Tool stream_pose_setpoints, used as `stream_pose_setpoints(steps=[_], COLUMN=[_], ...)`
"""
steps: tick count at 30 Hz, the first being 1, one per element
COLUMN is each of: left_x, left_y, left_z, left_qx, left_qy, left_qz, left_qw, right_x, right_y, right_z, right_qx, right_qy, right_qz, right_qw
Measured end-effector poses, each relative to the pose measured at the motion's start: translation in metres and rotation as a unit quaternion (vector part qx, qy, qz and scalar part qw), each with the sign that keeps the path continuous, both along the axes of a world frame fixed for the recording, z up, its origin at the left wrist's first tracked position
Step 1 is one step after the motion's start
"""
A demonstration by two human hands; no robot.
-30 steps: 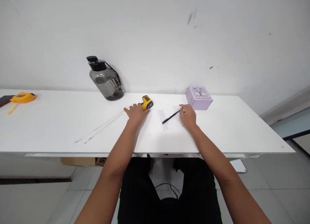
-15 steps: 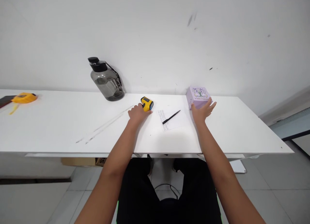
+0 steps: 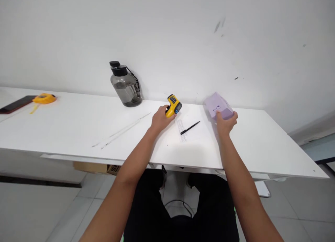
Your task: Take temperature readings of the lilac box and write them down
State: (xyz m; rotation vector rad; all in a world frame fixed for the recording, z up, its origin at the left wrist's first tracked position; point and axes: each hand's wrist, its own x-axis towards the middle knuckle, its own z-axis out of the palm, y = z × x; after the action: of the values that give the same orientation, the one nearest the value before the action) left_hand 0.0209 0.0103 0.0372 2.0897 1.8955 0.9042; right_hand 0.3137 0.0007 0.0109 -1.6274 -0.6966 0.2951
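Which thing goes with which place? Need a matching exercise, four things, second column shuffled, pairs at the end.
1. bottle
2. pen
3. box
4. thermometer

A. tilted, in the right hand
B. lying on the paper
C. in the left hand
D. upright, near the wall

Pairs: 1-D, 2-B, 3-A, 4-C

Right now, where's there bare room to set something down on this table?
Right of the box and right hand, out to the table's right end; also between tape measure and bottle. It's crowded between the hands: pen, paper, and thermometer in the left hand.
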Motion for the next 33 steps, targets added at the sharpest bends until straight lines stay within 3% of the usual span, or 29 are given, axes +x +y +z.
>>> stream_pose_setpoints(steps=[3, 6, 10, 13, 17, 25, 33], left_x=[0.003, 0.003, 0.003, 0.005, 0.011, 0.029, 0.028], left_y=[-0.004, -0.006, -0.007, -0.007, -0.01, -0.016, -0.019], left_z=[-0.003, -0.006, -0.011, -0.012, -0.015, -0.027, -0.023], left_qx=[0.056, 0.1, 0.13, 0.155, 0.142, 0.03, 0.024], left_qy=[0.015, 0.049, 0.087, 0.092, 0.09, 0.016, -0.031], left_qz=[-0.036, -0.083, -0.128, -0.15, -0.19, -0.259, -0.273], left_qw=[0.998, 0.99, 0.979, 0.972, 0.967, 0.965, 0.961], right_x=[-0.003, -0.014, -0.029, -0.032, -0.029, -0.027, -0.031], right_y=[-0.005, -0.013, -0.022, -0.024, -0.02, -0.015, -0.014], right_z=[0.008, 0.017, 0.025, 0.026, 0.022, 0.015, 0.013], right_qx=[0.076, 0.099, 0.107, 0.1, 0.096, 0.067, 0.009], right_qy=[0.195, 0.329, 0.43, 0.469, 0.5, 0.549, 0.478], right_qz=[0.068, 0.188, 0.298, 0.317, 0.3, 0.319, 0.328], right_qw=[0.976, 0.92, 0.846, 0.818, 0.807, 0.77, 0.815])
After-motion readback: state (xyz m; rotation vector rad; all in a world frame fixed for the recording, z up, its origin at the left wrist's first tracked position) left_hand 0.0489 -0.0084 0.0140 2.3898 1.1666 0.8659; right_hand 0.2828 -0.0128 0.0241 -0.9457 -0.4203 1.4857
